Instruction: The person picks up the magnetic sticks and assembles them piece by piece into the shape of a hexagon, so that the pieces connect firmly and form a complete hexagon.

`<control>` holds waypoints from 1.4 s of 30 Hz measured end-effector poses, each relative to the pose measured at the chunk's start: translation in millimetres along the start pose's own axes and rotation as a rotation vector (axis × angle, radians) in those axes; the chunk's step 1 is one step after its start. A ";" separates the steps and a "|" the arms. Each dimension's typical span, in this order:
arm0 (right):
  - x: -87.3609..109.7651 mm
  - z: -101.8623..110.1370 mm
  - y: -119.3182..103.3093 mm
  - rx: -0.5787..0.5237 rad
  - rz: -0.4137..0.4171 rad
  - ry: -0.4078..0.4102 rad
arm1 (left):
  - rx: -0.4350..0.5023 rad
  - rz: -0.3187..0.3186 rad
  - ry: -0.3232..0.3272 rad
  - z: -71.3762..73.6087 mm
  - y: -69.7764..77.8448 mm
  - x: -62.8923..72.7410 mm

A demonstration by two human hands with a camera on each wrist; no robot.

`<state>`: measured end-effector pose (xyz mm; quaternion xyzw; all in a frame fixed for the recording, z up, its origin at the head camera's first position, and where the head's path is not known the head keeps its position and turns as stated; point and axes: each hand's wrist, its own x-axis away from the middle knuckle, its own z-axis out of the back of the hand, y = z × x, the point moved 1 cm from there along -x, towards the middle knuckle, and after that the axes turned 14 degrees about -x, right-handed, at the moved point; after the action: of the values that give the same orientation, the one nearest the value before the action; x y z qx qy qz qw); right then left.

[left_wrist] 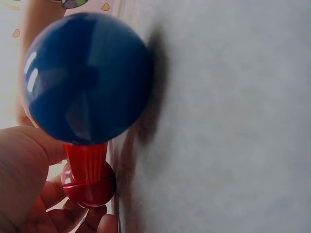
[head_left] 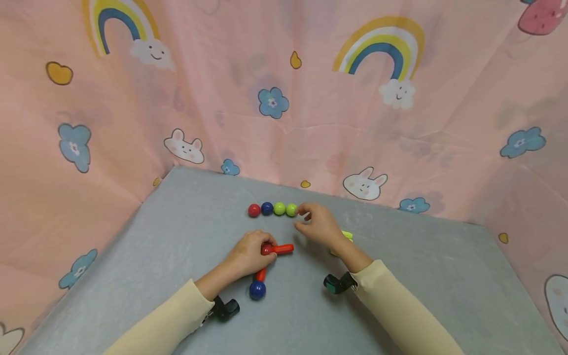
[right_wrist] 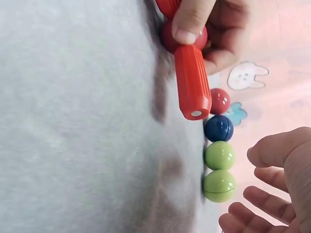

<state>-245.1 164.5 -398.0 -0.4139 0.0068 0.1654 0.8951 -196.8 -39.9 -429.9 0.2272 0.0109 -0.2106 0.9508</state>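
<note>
My left hand (head_left: 250, 251) grips a red ball (head_left: 266, 249) between thumb and fingers. Two red magnetic rods meet at that ball: one rod (head_left: 284, 248) points right, with a pale disc on its free end in the right wrist view, and the other rod (head_left: 262, 274) runs toward me to a dark blue ball (head_left: 257, 290). Beside the right end of a row of balls hovers my right hand (head_left: 321, 226), its fingers loosely bent and holding nothing. Nearest to its fingertips is a lime green ball (head_left: 291, 210); the right wrist view shows a gap between them.
The row continues leftward with another green ball (head_left: 279, 208), a dark blue ball (head_left: 267, 208) and a red ball (head_left: 254, 210). Yellow-green pieces (head_left: 348, 235) lie partly hidden behind the right wrist. A pink patterned curtain (head_left: 284, 143) borders the grey tabletop (head_left: 421, 276).
</note>
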 end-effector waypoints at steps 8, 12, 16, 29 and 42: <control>-16.4 -2.0 4.8 0.038 -0.043 0.010 | 0.005 -0.005 0.011 0.5 -0.7 1.1; -23.6 -4.6 9.3 0.061 -0.056 0.011 | -0.001 -0.014 0.023 0.5 -1.1 1.3; -29.1 -7.8 12.6 0.070 -0.071 0.007 | -0.004 -0.017 0.024 -0.2 -1.2 1.6; -41.1 -14.7 12.7 0.094 -0.074 -0.005 | 0.011 -0.024 0.006 -0.1 -0.5 1.2; -44.5 -15.2 20.6 0.106 -0.085 -0.004 | 0.019 -0.019 -0.006 -1.0 0.1 0.2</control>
<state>-291.5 152.6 -416.6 -0.3655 -0.0039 0.1273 0.9221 -196.5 -39.5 -430.8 0.2357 0.0082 -0.2203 0.9465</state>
